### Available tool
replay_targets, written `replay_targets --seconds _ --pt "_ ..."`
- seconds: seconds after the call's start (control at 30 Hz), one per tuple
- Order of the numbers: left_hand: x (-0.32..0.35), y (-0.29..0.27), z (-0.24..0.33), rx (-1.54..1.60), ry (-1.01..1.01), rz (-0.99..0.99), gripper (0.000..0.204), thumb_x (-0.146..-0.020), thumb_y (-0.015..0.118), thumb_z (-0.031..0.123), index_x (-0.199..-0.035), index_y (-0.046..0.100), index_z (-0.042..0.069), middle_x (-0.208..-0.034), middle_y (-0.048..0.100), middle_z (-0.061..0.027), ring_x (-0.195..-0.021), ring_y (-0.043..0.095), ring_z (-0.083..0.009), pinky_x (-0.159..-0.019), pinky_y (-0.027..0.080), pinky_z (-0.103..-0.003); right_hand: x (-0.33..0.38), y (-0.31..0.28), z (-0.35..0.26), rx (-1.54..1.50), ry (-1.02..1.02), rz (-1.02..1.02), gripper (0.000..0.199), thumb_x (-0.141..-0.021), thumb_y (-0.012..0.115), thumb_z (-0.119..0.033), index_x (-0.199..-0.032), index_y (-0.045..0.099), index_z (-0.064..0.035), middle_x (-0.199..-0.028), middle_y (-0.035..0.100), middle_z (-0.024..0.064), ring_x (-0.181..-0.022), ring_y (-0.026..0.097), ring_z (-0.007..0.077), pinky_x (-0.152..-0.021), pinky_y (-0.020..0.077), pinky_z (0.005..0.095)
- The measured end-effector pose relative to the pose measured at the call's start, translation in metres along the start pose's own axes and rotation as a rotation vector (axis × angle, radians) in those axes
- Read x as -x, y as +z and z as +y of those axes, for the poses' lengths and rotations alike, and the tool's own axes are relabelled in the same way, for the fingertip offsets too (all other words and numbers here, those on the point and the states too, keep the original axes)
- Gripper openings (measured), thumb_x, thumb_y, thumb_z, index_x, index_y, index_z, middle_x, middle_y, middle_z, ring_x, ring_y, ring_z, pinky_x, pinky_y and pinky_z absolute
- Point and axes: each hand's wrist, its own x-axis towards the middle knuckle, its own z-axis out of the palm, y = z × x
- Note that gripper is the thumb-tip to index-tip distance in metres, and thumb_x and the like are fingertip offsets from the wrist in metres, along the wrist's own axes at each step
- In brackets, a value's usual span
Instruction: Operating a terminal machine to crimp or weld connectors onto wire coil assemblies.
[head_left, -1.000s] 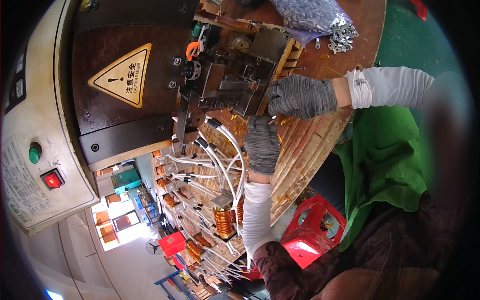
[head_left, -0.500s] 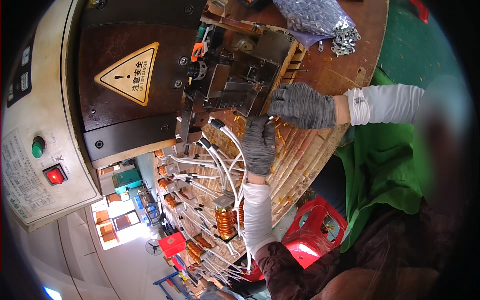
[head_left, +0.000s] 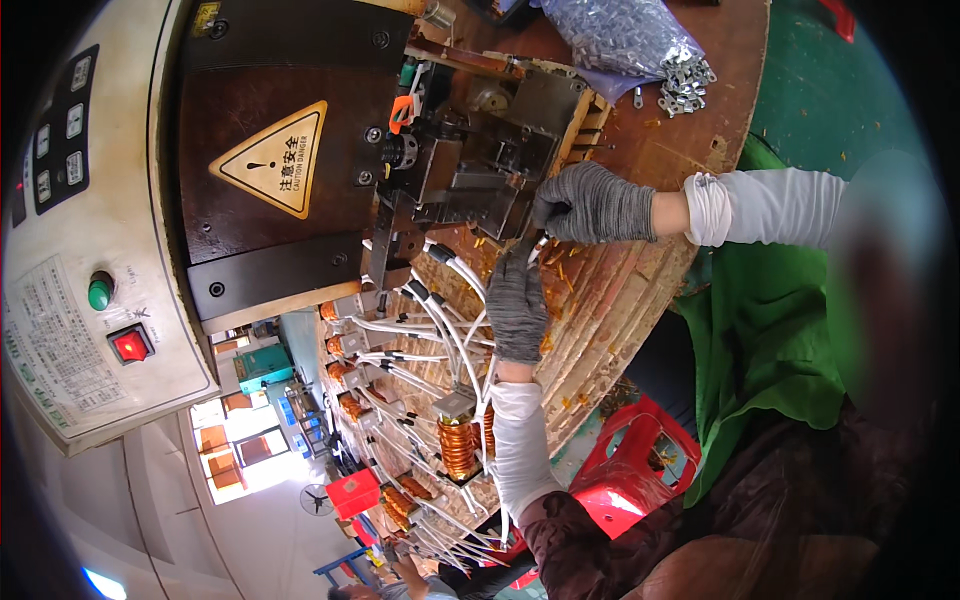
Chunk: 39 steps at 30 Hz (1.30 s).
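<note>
My left hand (head_left: 517,308), in a dark grey knit glove, is closed around a white cable. The cable's pale end (head_left: 538,246) shows between my two hands. My right hand (head_left: 600,205), in a matching glove, has its fingers bent together right at that end, just beside the tooling of a press (head_left: 480,180). Whatever is in its fingertips is hidden. White cables (head_left: 462,330) with black sleeves run from below my left hand toward a copper-wound coil (head_left: 457,447), which stands on the worn wooden table (head_left: 610,300).
A clear plastic bag (head_left: 620,45) of metal cable lugs lies at the top, with loose lugs (head_left: 686,85) spilling out. The machine's housing, with a red switch (head_left: 131,346), fills the left. More coils (head_left: 398,505), a red stool (head_left: 635,465) and another person (head_left: 400,580) show lower down.
The view has shifted slightly, moving the machine rightward in it. Both hands stay close together at the cable end, with small finger movements. More of the other person shows at the bottom.
</note>
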Motion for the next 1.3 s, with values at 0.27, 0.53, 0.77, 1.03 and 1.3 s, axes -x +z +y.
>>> replay_targets --seconds 0.27,0.53,0.77,1.03,1.3 --pt "0.015 0.015 0.002 -0.087 -0.07 0.144 0.02 -0.085 0.053 0.006 -0.102 0.059 -0.001 -0.089 0.058 -0.021 -0.082 0.057 -0.0368 -0.073 0.046 -0.044 0.004 -0.002 -0.003 0.101 -0.161 0.068 0.007 -0.076 0.066 -0.009 -0.079 0.068 -0.0035 -0.074 0.067 0.0101 -0.069 0.065 0.0191 -0.064 0.0507 0.0293" --pt "0.005 0.008 0.004 -0.24 0.037 0.201 0.029 -0.079 0.055 0.002 -0.108 0.06 0.005 -0.083 0.059 -0.0169 -0.066 0.059 -0.034 -0.056 0.047 -0.042 -0.01 -0.009 -0.008 -0.046 0.015 -0.032 0.008 -0.076 0.065 -0.009 -0.081 0.069 -0.0041 -0.072 0.067 0.0088 -0.065 0.064 0.0172 -0.063 0.0512 0.0285" --pt "-0.006 -0.006 0.009 -0.214 0.006 0.179 0.026 -0.083 0.052 0.003 -0.107 0.061 0.003 -0.086 0.061 -0.0162 -0.071 0.06 -0.0324 -0.063 0.048 -0.04 -0.029 -0.014 -0.015 -0.048 0.062 -0.138 0.01 -0.076 0.067 -0.008 -0.085 0.068 -0.0028 -0.075 0.068 0.0079 -0.067 0.065 0.015 -0.061 0.0519 0.0266" --pt "-0.011 -0.013 0.007 -0.266 0.037 0.211 0.03 -0.078 0.055 0.003 -0.107 0.059 0.005 -0.076 0.058 -0.0162 -0.061 0.058 -0.0322 -0.053 0.044 -0.042 -0.032 -0.019 -0.029 -0.153 0.222 -0.137 0.011 -0.075 0.065 -0.006 -0.085 0.064 0.0 -0.077 0.065 0.0084 -0.063 0.063 0.0155 -0.055 0.0531 0.0259" --pt "-0.008 -0.005 0.014 -0.461 -0.011 0.168 0.034 -0.081 0.054 0.005 -0.115 0.057 0.001 -0.078 0.058 -0.0136 -0.067 0.06 -0.0285 -0.059 0.049 -0.039 -0.024 0.0 -0.022 -0.382 0.272 -0.032 0.013 -0.078 0.068 -0.005 -0.089 0.063 -0.0007 -0.074 0.064 0.0052 -0.06 0.06 0.0109 -0.055 0.0498 0.0249"
